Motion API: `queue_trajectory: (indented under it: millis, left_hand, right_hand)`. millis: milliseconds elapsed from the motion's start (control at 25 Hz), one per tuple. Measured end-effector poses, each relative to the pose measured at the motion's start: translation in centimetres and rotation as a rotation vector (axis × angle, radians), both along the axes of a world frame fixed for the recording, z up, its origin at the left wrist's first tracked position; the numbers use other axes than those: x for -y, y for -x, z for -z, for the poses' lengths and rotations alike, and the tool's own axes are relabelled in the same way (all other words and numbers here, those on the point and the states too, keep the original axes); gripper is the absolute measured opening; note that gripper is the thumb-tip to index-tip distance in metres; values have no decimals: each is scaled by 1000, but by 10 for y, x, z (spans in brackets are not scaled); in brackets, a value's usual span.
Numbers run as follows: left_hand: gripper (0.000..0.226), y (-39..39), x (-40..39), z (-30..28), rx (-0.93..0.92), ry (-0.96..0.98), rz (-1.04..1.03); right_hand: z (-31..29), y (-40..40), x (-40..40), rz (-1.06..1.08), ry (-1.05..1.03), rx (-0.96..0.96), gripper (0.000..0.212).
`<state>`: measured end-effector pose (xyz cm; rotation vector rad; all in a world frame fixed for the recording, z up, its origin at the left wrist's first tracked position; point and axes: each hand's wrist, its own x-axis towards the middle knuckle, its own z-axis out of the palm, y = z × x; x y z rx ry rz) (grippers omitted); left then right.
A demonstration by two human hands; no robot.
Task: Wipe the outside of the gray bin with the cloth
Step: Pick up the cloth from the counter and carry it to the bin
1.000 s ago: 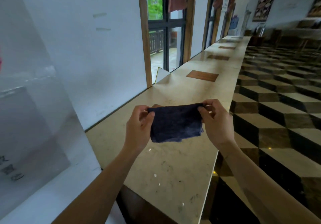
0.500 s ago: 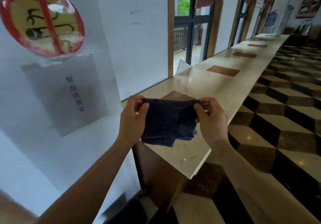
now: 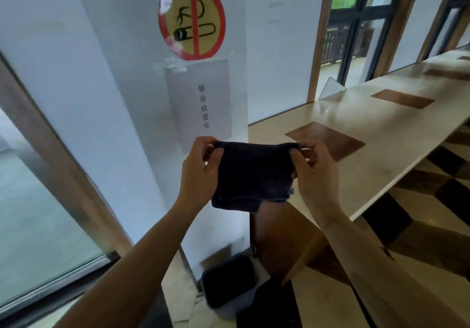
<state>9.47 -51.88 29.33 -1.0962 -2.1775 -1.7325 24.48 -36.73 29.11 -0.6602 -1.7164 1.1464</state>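
Note:
A dark blue folded cloth (image 3: 251,175) hangs in the air in front of me, held by its top corners. My left hand (image 3: 201,172) pinches the left corner and my right hand (image 3: 315,175) pinches the right corner. Far below the cloth, on the floor at the foot of the white pillar, stands the gray bin (image 3: 229,284). Its dark inside faces up, and it sits beside the counter's wooden end. Neither hand touches the bin.
A long beige counter (image 3: 381,134) with brown inlays runs off to the right. A white pillar (image 3: 152,98) with a no-smoking sign (image 3: 192,18) and a paper notice stands ahead. A glass pane with a metal frame (image 3: 38,213) is at left. Checkered floor lies at right.
My view has swung left and down, so the pillar's sign is now central and the bin has come into sight. Both hands still hold the cloth stretched between them.

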Motion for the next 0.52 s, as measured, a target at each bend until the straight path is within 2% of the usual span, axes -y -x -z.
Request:
queue_trajectory:
  millis: [320, 520]
  left_hand:
    - [10, 39, 84, 16, 20, 9, 17]
    - [10, 42, 93, 49, 60, 12, 29]
  right_hand:
    - [12, 43, 85, 58, 14, -2, 8]
    - [37, 46, 105, 115, 14, -2, 22]
